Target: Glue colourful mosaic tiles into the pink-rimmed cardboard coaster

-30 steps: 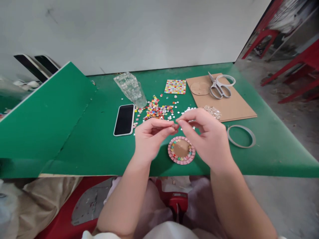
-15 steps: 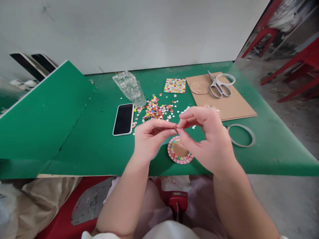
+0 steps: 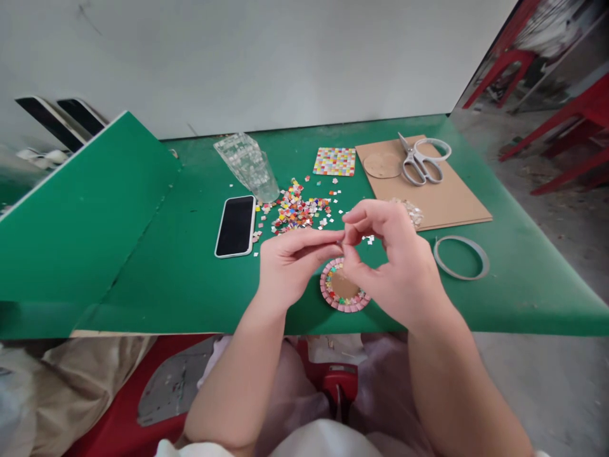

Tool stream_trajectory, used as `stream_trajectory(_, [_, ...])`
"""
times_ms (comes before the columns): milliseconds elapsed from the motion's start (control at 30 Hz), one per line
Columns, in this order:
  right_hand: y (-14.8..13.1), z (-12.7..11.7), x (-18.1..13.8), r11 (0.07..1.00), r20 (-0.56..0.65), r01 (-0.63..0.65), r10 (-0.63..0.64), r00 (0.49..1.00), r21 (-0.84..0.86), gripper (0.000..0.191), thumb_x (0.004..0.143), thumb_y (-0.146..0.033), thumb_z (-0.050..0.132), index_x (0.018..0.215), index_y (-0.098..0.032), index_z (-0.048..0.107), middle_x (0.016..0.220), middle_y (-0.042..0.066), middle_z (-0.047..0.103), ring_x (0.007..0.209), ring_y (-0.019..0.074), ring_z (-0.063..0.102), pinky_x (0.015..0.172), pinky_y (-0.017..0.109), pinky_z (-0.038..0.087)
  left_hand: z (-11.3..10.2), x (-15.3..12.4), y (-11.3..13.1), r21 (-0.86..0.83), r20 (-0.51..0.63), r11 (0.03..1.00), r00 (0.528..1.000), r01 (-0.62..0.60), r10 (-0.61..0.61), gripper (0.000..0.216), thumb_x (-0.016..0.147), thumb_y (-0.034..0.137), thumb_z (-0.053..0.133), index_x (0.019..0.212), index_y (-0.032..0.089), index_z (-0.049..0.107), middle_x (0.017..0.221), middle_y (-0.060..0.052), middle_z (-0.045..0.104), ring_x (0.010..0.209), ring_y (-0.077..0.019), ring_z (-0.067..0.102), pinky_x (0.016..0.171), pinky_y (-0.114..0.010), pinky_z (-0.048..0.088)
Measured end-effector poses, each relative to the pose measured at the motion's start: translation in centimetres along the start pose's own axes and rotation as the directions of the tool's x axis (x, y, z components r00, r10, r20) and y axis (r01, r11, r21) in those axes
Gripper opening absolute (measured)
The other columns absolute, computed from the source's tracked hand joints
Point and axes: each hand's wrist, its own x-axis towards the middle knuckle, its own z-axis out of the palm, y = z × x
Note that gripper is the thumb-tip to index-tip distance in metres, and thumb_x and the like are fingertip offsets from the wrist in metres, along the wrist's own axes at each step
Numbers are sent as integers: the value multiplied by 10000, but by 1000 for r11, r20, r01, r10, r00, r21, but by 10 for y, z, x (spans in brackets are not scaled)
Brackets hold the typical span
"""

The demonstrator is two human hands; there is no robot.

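Observation:
My left hand [image 3: 295,263] and my right hand [image 3: 387,257] meet fingertip to fingertip above the table. Both are closed in a pinch on a tiny piece whose kind is too small to tell. Just below them lies a round cardboard disc [image 3: 343,284] rimmed with pink tiles and an inner ring of small multicoloured pieces; my right hand covers part of its upper right. Beyond my fingers spreads a loose heap of small coloured mosaic tiles [image 3: 297,209].
Left of the heap are a phone [image 3: 236,226] and a clear plastic sleeve [image 3: 247,166]. A tile sheet [image 3: 334,162] lies behind. At right, cardboard sheets [image 3: 451,197] carry scissors [image 3: 419,166], a tape roll [image 3: 434,150] and a cardboard circle [image 3: 382,165]. Another ring [image 3: 461,258] sits nearer.
My fingertips have shifted slightly right, and my right fingers have curled in closer over the pinch. The things on the table have stayed in place.

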Motion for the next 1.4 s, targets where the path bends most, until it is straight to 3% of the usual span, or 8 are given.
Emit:
stream_trajectory(367, [0,-1,0,996,5,-23,23,1000,87,357,765,-32,482,1048,-247,443,875,-7,556,743,111,561,710,297,500,5,-1,1,-104,16,994,999,36,-35,157,630,174,775,754,263,742,724,17,735,647,-143,691,635,-245,585])
stream_trajectory(567, [1,-2,-1,989,8,-56,55,998,133,357,750,-18,491,1015,-253,442,825,-14,518,729,117,546,695,301,501,4,-1,1,-140,21,988,998,62,-59,133,628,210,781,747,251,736,719,11,733,623,-142,687,604,-245,586])
stream_trajectory(700, [3,-9,-1,985,-103,-75,92,990,156,401,733,-21,523,1049,-262,470,816,-23,525,741,123,560,715,307,500,0,-1,4,-145,-56,988,996,56,-65,102,649,249,771,738,230,724,671,11,718,639,-148,692,600,-250,587])
stream_trajectory(833, [0,-11,2,999,-160,43,-37,986,29,317,769,-34,537,1012,-235,569,893,5,621,814,130,586,775,312,502,0,0,6,-143,-73,990,997,21,-32,146,641,215,777,775,231,722,670,22,718,634,-132,692,591,-218,582])
stream_trajectory(967, [-4,-3,5,975,-146,184,-201,969,-124,163,797,-89,567,867,-215,645,820,20,670,760,134,606,689,288,506,2,1,4,-168,-84,981,993,-91,78,196,633,132,774,784,246,721,693,48,726,606,-86,681,606,-163,567])
stream_trajectory(1167, [-4,4,5,954,-191,208,-251,949,-217,114,783,-99,599,781,-204,642,753,27,667,691,135,591,641,282,501,1,1,3,-71,-118,989,986,-129,120,205,591,119,795,740,240,724,687,47,724,616,-95,679,607,-168,561])
stream_trajectory(1400, [-4,8,7,919,-178,222,-290,940,-325,149,766,-64,569,706,-199,557,680,22,629,645,136,543,622,283,478,0,1,4,-17,-122,997,990,-72,69,152,576,172,809,691,224,724,647,33,715,587,-115,668,588,-209,560])
